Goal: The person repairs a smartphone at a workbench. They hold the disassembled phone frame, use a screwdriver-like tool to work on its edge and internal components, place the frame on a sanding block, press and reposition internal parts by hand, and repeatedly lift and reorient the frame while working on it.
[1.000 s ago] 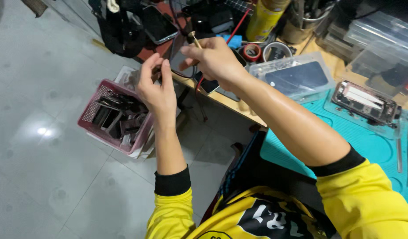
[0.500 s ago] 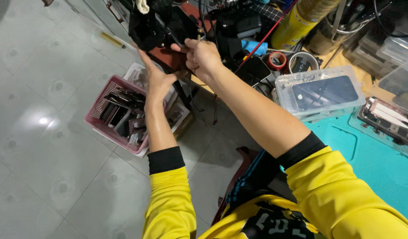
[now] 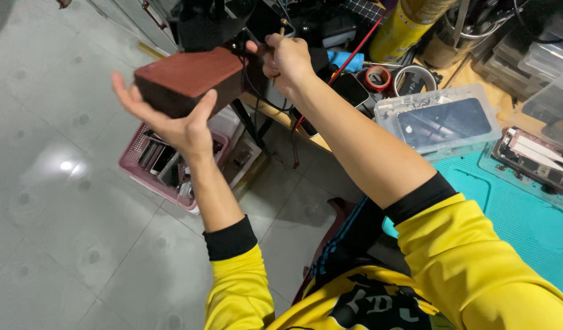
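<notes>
Above the floor beside the desk (image 3: 461, 76), the left hand (image 3: 171, 119) cups a reddish-brown box (image 3: 187, 79) underneath, while the right hand (image 3: 287, 58) has its grip closed on what looks like a thin tool at the box's far end.

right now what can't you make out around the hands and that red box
- Head view: underside of the red box, covered by the left hand.
- What the right hand pinches: a thin tool, mostly hidden by the fingers.
- Contents of the pink basket: half hidden behind the left forearm, too small.
</notes>
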Demonstrator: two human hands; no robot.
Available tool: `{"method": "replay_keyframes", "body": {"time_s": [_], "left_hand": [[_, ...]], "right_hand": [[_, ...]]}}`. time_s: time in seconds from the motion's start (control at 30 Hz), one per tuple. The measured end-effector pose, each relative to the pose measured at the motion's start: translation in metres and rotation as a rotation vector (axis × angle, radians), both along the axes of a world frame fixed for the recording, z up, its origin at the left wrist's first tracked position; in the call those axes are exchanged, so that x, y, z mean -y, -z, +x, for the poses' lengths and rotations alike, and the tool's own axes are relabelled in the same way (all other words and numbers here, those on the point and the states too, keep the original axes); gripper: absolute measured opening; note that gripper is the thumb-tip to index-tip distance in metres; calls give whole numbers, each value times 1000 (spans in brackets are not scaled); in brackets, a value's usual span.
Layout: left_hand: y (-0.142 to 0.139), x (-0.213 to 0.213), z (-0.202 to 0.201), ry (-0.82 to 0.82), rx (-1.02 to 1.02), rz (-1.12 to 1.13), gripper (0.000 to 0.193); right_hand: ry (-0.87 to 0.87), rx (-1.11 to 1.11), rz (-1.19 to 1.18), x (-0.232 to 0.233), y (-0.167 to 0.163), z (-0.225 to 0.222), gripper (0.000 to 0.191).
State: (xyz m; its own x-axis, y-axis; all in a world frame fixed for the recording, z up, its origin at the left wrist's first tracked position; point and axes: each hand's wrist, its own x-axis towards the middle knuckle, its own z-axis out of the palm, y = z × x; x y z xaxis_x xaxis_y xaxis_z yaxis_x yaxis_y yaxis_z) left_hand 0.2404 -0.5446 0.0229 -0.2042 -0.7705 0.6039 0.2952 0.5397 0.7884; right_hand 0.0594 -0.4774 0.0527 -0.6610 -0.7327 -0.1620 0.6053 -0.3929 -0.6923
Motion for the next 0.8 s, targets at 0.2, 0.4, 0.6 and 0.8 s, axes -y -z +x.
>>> {"method": "replay_keyframes", "body": {"time_s": [0.2,0.4,0.6,0.8], "left_hand": [[-9,-11,63,-133,-144,-5,106],[-11,-33,62,-1,-259,-5,104],[-5,-57,23,284,-321,42,103],[4,-69,-19,527,-476,226,101]], "right_hand": [[22,-3,144,0,9,14,14],[90,56,253,-7,21,16,20],[-42,290,134,-46,13,3,26],[-306,143,-45,-118,-5,-20,36]]}}
